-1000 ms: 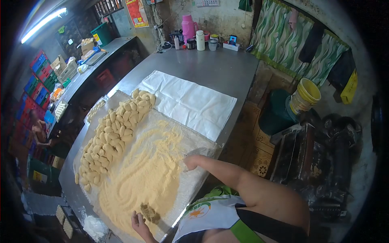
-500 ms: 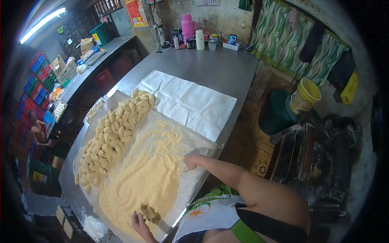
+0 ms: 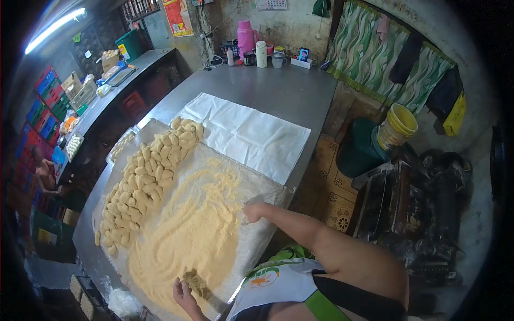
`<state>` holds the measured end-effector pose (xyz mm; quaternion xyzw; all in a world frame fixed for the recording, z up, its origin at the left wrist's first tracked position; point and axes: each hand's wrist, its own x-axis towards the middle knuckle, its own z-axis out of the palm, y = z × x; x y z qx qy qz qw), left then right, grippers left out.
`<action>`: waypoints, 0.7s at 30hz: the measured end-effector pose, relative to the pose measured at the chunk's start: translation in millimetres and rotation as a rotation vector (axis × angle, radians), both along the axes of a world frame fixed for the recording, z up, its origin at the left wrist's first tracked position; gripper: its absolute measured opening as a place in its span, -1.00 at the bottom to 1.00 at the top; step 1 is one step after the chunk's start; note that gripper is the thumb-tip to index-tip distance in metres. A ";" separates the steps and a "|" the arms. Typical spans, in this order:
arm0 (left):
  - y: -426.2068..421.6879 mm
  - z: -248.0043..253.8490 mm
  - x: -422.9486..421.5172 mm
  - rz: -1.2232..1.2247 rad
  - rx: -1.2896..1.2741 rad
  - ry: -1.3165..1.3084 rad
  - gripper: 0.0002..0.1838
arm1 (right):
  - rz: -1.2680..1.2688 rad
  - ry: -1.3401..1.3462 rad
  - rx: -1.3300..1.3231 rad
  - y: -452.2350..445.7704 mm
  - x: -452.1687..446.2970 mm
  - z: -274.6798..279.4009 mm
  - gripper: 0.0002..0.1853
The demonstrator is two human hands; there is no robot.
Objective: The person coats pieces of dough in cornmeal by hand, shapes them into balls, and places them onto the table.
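Yellow with crumbs (image 3: pixel 182 241) on a plastic sheet (image 3: pixel 262 184) atop the worktop (image 3: pixel 267 85), beside heaped dough pieces (image 3: pixel 143 182), seemingly unstirred since a second ago, with left hand (image 3: pixel 182 290) loose, apparently empty, by a brown patch (image 3: pixel 197 283) and right hand (image 3: pixel 251 212) curled, grip unclear.

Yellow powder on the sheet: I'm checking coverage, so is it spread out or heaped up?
Spread out: the yellow powder forms a broad, ridged layer beside the dough pieces.
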<state>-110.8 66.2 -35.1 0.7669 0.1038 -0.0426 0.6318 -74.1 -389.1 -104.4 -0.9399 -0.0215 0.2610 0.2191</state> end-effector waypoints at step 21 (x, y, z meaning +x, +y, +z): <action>-1.6 14.9 -7.8 0.104 0.061 -0.052 -0.62 | 0.054 0.010 -0.004 -10.0 -5.2 35.1 -0.43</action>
